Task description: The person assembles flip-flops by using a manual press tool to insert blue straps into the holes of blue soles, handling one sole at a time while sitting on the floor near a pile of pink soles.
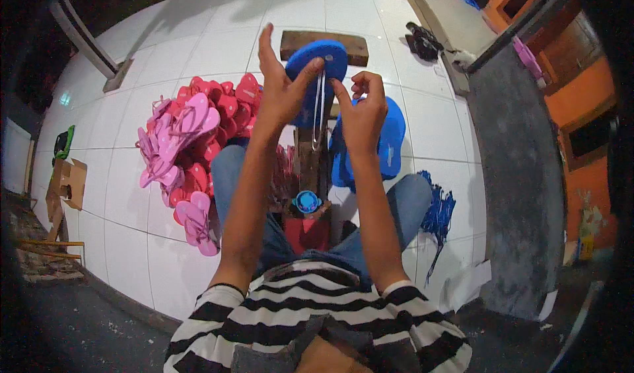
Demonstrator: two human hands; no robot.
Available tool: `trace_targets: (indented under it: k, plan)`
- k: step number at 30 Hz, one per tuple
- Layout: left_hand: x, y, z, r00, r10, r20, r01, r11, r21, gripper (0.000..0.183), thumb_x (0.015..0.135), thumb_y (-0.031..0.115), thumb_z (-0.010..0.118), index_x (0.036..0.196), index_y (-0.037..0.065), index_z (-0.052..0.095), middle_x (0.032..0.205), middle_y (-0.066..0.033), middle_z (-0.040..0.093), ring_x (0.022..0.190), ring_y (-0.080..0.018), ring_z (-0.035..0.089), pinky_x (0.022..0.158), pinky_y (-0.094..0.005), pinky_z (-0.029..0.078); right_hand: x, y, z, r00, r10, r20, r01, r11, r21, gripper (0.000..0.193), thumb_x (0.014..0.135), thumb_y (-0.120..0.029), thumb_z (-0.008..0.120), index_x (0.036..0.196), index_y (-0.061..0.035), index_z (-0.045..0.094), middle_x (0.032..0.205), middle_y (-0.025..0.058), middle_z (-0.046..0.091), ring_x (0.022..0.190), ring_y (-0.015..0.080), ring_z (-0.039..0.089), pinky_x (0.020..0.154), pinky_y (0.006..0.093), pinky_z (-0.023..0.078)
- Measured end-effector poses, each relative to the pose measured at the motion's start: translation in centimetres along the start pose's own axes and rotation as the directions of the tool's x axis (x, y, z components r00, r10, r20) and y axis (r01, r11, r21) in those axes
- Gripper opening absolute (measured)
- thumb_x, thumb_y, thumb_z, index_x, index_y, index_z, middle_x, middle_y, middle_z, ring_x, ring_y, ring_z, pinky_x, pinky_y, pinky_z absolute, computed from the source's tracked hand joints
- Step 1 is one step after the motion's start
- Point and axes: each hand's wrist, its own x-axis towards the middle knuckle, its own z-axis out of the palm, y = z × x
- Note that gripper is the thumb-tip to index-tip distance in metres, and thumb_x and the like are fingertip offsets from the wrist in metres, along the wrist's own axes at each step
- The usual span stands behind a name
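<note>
- So the left hand [285, 85] has its thumb pressed on the upper face of a blue sole [337, 54], with thumb and raised fingers spread apart.
- Right hand [365, 112] is just beside it: thumb tip at the sole's right edge, the other fingers loosely curled and apart from the thumb. Can't make out anything in them.
- The sole itself sits up front between both hands, over a wooden beam [308, 158] and near a wooden block [357, 48].
- A long, thin silvery tool [316, 138] runs down from under the left thumb, pointing back toward the person.
- More blue soles [393, 132] are piled to the right, partly behind the right forearm.
- Left of the legs there's a big heap of pink and red flip-flops [191, 125] on the white tile floor [122, 227].
- Round blue container [307, 202] at the beam's near end, between the knees.
- Bunch of blue straps [437, 208] lies past the right knee.
</note>
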Motion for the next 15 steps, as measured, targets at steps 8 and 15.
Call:
trace_targets:
  k: [8, 15]
  plan:
    - [-12.2, -5.2, -1.4, 0.922, -0.358, -0.147, 0.348, 0.933, -0.086, 0.040, 0.091, 0.017, 0.055, 0.126, 0.002, 0.043, 0.126, -0.0139, 0.045, 0.116, -0.0249, 0.044, 0.101, -0.0347, 0.032, -7.1, 17.1, -4.9, 0.907, 0.401, -0.132, -0.317, 0.440, -0.840, 0.084, 0.075, -0.047, 0.070, 0.134, 0.0018, 0.037, 0.123, 0.0206, 0.053, 0.120, 0.0376, 0.043, 0.099, 0.0543, 0.030]
    - [-19.2, -5.2, 1.8, 0.930, -0.352, 0.104, 0.345, 0.935, 0.087, 0.034, 0.087, 0.013, 0.058, 0.119, 0.003, 0.050, 0.106, -0.0087, 0.052, 0.094, -0.0185, 0.051, 0.085, -0.0310, 0.041, -7.0, 15.8, -7.2, 0.853, 0.514, -0.084, -0.403, 0.548, -0.733, 0.093, 0.072, -0.040, 0.073, 0.140, 0.0016, 0.027, 0.127, 0.0246, 0.047, 0.118, 0.0387, 0.044, 0.099, 0.0532, 0.032]
